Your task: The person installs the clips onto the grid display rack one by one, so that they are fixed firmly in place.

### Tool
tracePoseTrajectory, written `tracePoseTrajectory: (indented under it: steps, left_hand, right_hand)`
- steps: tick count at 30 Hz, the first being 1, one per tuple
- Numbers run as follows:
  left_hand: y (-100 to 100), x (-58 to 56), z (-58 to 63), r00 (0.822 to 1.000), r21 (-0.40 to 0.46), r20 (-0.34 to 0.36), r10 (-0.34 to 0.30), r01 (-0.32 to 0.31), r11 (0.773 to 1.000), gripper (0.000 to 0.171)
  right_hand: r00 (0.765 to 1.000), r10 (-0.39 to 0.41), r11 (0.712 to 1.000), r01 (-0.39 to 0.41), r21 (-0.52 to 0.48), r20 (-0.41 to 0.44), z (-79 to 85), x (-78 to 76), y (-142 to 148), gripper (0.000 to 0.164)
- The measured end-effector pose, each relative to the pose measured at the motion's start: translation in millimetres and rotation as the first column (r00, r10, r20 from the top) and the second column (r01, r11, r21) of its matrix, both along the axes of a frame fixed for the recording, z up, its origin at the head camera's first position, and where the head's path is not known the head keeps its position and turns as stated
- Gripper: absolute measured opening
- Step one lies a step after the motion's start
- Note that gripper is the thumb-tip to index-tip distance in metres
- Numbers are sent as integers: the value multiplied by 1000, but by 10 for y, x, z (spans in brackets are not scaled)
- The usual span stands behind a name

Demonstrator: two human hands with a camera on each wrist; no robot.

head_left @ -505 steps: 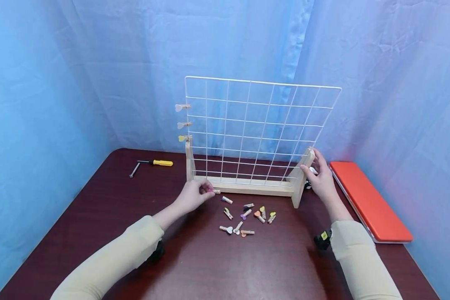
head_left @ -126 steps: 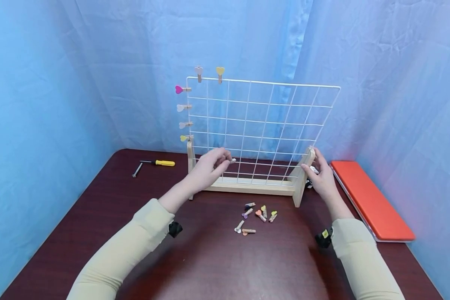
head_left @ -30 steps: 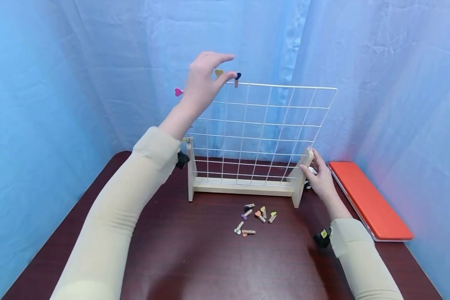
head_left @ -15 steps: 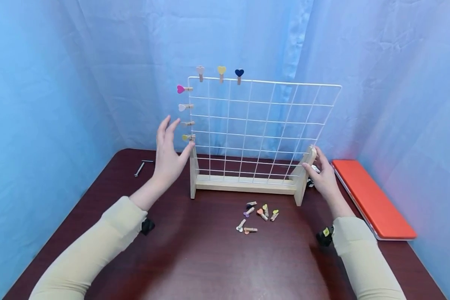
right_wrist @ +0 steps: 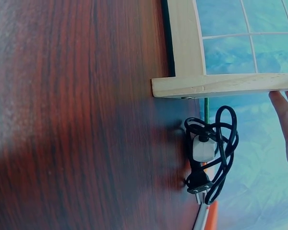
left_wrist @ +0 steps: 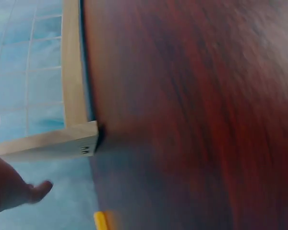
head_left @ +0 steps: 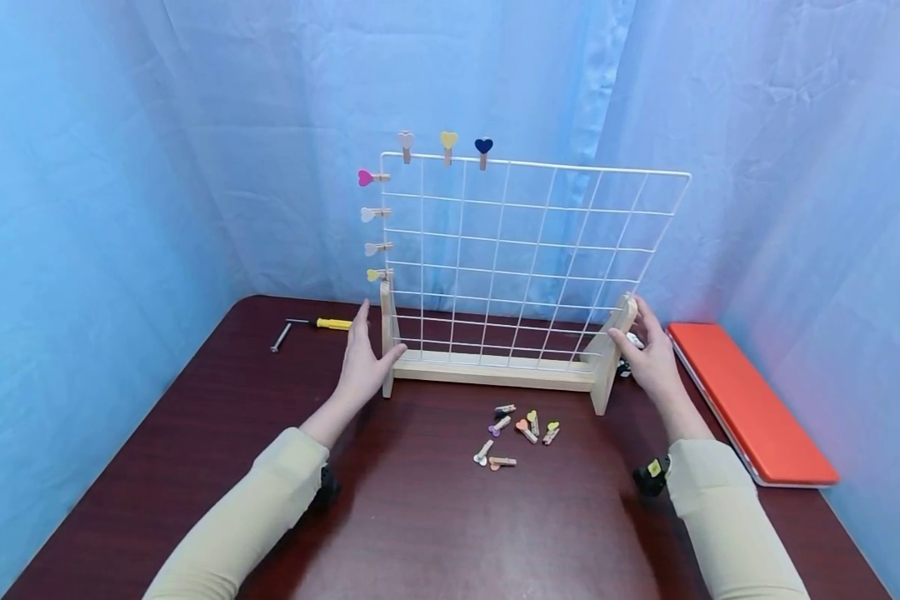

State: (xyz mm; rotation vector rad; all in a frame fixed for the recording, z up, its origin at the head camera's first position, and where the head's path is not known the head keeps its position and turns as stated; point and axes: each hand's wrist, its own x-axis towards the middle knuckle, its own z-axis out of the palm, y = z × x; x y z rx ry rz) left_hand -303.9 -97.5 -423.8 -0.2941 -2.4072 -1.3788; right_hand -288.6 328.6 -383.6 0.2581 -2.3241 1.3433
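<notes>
A white wire grid (head_left: 521,225) stands upright in a wooden stand (head_left: 495,377). Heart-topped clothespins line its left edge, among them a pink clothespin (head_left: 365,177). Along the top edge sit a pale clothespin (head_left: 407,143), a yellow clothespin (head_left: 448,142) and a navy clothespin (head_left: 483,148). My left hand (head_left: 363,354), fingers spread and holding nothing, is beside the stand's left leg (left_wrist: 48,143); in the left wrist view it looks apart from the wood. My right hand (head_left: 651,358) holds the stand's right leg (right_wrist: 216,85), thumb in front, fingers at the outer side.
Several loose clothespins (head_left: 527,429) lie before the stand. A yellow-handled screwdriver (head_left: 333,324) and a bolt (head_left: 281,337) are at the left. At the right lies a red case (head_left: 750,400). A coiled black cable (right_wrist: 221,148) sits behind the right leg.
My left hand has added pink, pale, yellow and navy clothespins to the grid, let go of the navy one, and come down to the left leg. My right hand stays put.
</notes>
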Motion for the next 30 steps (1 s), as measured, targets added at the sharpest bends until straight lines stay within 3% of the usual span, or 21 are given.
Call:
tracePoseTrajectory:
  steps: [5,8,11,16,19,25,30]
  left_hand:
    - [-27,-117,-102,985,104,67,-158,150,983,88]
    - [-80,-121,-81,964,134,100,-248,234,963,85]
    - [-138,-98,-18,931,177,154,-330,303,937,82]
    - [-231,-124,41,876,215,264,-403,353,910,84]
    - [-265,-167,47,857,213,309,-413,361,908,86]
    - [-274,-337,-154,864,172,308,-398,361,917,86]
    - [-254,-309,-187,902,100,267,-340,325,940,83]
  right_hand:
    - [1000,3,1000,-3,-10,-2,14,-7,-3,65]
    - [1000,13,1000,-13,-18,-3,15,-18,-10,65]
    - [1000,19,1000,-19,-21,-3,10,-28,-12,64]
    - [1000,30,999,-30,-10,-7,2,-30,-17,65]
    - [1000,26,1000,-26,-1,-2,-45,-73,23,65]
    - [1000,1,1000,-1,-16,17,-114,-129,119,64]
    - [1000,17,999,-16,-37,20,-11,-25,39,65]
